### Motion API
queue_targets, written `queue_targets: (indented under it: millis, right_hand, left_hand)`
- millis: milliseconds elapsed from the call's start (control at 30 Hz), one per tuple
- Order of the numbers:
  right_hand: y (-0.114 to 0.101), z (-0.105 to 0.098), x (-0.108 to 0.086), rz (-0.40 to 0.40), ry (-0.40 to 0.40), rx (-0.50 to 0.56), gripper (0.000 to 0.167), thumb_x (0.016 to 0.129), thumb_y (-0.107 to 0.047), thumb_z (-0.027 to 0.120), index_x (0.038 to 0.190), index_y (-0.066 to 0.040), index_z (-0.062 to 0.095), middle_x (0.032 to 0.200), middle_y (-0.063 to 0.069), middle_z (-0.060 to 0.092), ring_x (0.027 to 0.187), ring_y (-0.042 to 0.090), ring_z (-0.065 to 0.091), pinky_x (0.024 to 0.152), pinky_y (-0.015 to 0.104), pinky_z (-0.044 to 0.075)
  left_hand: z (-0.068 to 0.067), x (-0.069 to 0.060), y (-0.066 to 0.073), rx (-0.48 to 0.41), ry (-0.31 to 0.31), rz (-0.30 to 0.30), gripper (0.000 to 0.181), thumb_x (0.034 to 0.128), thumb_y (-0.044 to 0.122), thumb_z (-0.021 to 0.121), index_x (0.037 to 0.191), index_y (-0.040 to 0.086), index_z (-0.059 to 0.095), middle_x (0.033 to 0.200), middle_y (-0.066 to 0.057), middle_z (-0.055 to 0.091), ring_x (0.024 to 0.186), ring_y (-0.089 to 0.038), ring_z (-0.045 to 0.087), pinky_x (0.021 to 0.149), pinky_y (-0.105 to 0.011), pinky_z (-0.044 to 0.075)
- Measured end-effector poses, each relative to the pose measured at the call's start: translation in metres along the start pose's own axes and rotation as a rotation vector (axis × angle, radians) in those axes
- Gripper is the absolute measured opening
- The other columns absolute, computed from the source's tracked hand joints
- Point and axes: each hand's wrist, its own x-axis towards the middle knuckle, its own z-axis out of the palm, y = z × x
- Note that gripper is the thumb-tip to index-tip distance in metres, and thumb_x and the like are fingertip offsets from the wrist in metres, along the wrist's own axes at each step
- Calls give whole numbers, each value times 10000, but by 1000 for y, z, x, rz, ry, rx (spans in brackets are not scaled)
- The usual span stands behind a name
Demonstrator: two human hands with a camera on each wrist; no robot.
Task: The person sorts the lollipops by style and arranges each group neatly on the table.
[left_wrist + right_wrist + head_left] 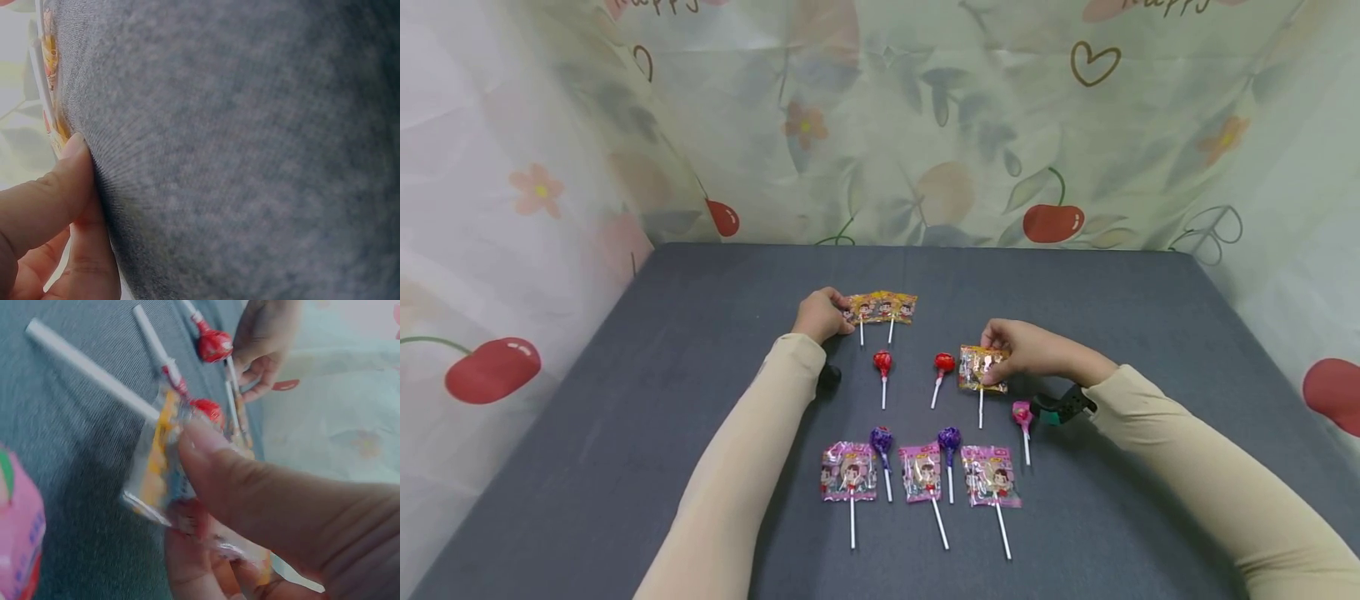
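Observation:
Toward the far side of the table, my left hand (823,315) pinches the left edge of a lollipop in a flat yellow wrapper (867,308). A second yellow-wrapped lollipop (901,307) lies against its right side. In the left wrist view the thumb (76,153) presses at the wrapper's edge, close to the cloth. My right hand (1033,348) holds another yellow-wrapped lollipop (973,367) between thumb and fingers, its white stick pointing toward me. Two red ball lollipops (882,362) (944,362) lie between the hands.
A pink ball lollipop (1022,412) lies below the right wrist. Nearer me, purple ball lollipops (882,438) (950,438) alternate with pink-wrapped ones (848,472) (921,472) (989,477). Printed curtains (880,125) stand behind the dark grey table (662,333) and along its sides.

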Motion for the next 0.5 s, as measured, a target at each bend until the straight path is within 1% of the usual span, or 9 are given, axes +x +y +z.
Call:
queue_targets:
  millis: [133,267,333,500]
  right_hand:
    - [-1,1,-3,10,41,40,400,789,-130,805,1042,-7,521,1012,143,544,885,224,510,717,314,437]
    - [-2,2,-9,35,79,108,403,829,-158,772,1123,-17,536,1130,180,546,887,222,575,735,305,479]
    - [-5,3,-13,39,111,131,402,845,-174,757,1156,-28,547,1169,192,560,916,235,608,752,314,497]
    - [-20,-2,-25,7,208,135,403,867,-183,731,1216,-59,573,1164,180,610,1006,273,651,779,343,514]
  left_hand:
    - [-1,-1,0,11,6,2,363,799,49,778,1118,75,607,1215,-136,597,985,-247,495,868,-354,414]
    - [0,-1,0,8,10,5,366,797,46,779,1120,73,609,1215,-134,599,989,-243,497,876,-355,416]
    - [0,-1,0,4,9,6,367,796,42,779,1120,71,609,1210,-134,601,988,-244,499,877,-356,418]
    - [0,-2,0,9,12,10,363,795,39,778,1116,72,611,1213,-133,601,988,-245,496,879,-355,415]
